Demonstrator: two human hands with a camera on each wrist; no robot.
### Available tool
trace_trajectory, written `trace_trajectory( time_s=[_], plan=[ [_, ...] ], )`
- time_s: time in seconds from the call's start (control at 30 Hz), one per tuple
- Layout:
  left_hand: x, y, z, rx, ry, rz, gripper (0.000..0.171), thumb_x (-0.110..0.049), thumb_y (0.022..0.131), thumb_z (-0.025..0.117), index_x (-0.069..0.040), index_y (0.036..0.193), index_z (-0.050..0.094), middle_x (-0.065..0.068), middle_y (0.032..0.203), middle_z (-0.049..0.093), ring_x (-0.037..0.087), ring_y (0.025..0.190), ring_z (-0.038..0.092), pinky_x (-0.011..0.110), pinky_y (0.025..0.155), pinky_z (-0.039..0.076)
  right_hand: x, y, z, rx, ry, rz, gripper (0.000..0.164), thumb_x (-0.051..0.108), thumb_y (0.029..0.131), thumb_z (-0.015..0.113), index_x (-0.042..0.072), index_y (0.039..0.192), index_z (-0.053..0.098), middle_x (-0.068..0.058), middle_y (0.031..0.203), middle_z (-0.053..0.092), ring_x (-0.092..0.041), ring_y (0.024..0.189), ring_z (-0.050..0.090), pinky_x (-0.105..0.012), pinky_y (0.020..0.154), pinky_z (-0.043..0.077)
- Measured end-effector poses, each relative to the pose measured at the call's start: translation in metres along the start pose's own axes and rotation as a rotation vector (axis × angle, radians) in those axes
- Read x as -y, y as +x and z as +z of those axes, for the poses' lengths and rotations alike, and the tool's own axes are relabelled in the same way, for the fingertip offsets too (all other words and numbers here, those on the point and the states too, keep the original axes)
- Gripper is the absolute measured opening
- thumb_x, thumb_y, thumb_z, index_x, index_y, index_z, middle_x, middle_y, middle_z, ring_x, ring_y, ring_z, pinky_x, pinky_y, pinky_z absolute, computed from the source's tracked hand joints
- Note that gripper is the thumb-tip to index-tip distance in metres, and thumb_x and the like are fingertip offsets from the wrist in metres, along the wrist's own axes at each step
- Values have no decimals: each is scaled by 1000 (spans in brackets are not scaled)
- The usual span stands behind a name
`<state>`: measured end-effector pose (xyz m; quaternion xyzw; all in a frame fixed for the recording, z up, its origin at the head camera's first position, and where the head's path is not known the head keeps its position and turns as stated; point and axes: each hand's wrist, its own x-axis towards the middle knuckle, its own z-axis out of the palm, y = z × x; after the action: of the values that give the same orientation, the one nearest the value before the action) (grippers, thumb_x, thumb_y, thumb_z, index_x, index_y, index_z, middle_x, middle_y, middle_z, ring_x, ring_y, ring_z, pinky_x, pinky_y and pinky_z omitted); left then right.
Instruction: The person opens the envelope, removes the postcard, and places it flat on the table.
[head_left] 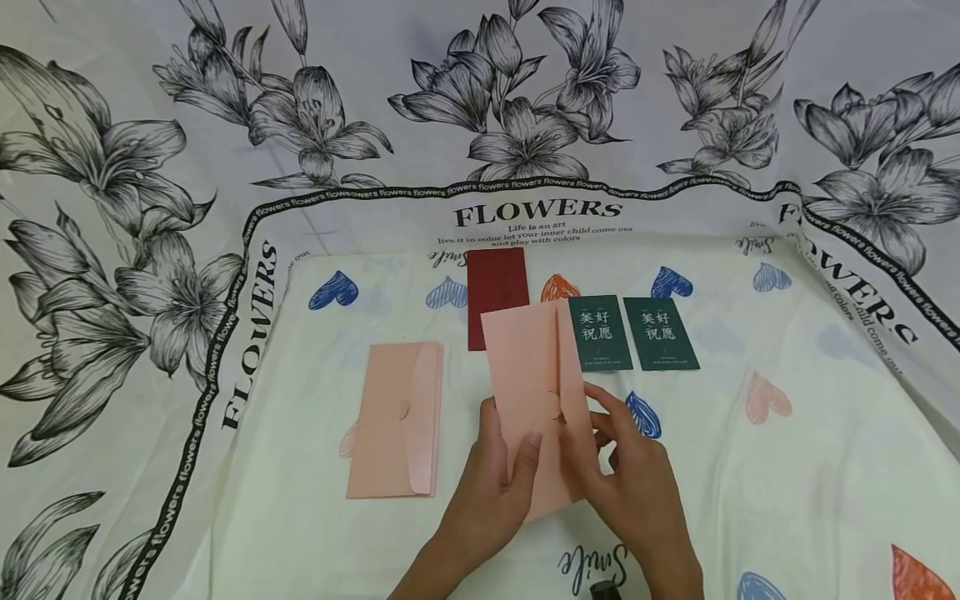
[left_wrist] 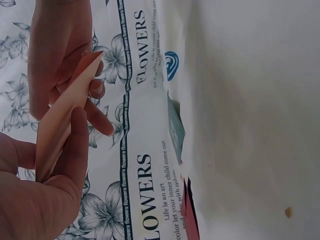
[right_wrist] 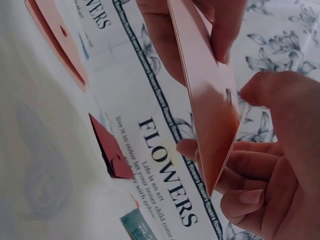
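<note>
Both hands hold up a pink envelope (head_left: 536,392) over a heart-print cloth (head_left: 787,467). My left hand (head_left: 517,454) grips its lower left edge, thumb on the front. My right hand (head_left: 600,417) pinches the right edge near the heart-shaped flap tab. The left wrist view shows this envelope (left_wrist: 65,110) edge-on between the left hand (left_wrist: 55,170) and the right hand (left_wrist: 60,55). In the right wrist view the same envelope (right_wrist: 210,95) sits in the right hand (right_wrist: 265,170), with the left hand's fingers (right_wrist: 200,30) above.
A second pink envelope (head_left: 396,421) lies flat to the left. A dark red envelope (head_left: 495,292) and two green cards (head_left: 600,332) (head_left: 660,333) lie behind. A flower-print sheet (head_left: 150,208) surrounds the cloth. A small dark object (head_left: 603,590) shows at the bottom edge.
</note>
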<state>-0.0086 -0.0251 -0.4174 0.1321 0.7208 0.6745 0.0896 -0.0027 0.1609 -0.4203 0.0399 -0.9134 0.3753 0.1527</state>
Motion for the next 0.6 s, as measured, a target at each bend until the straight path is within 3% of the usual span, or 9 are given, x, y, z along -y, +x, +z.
trace_trajectory(
  time_s=[0.1,0.2,0.4,0.6],
  plan=[
    [0,1,-1,-2,-8,9,48,-28,111,56,-29,151,28,-8,140,52,10,129,57,38,110,48,-3,0,-3,21,46,5,50,24,103,70,30,150,55,6,104,80,-6,61,54,-24,51,44],
    [0,1,-2,-1,-24,13,47,-27,111,56,-29,151,30,-8,140,53,11,129,57,37,110,48,-5,-1,-6,20,94,15,43,22,106,64,28,148,59,4,105,80,-8,59,53,-24,51,45],
    [1,1,-5,-4,-61,14,44,-26,112,55,-29,150,32,-6,138,55,13,127,60,35,107,50,-9,-2,-10,-41,127,14,30,16,110,56,15,138,67,-2,108,80,-8,67,60,-26,55,50],
    [4,1,-7,-10,-73,48,41,-24,112,54,-27,149,35,-5,138,58,16,128,60,33,109,47,-14,0,-13,-142,162,-4,27,7,106,60,9,133,67,-6,110,79,-10,74,70,-18,63,53]
  ],
)
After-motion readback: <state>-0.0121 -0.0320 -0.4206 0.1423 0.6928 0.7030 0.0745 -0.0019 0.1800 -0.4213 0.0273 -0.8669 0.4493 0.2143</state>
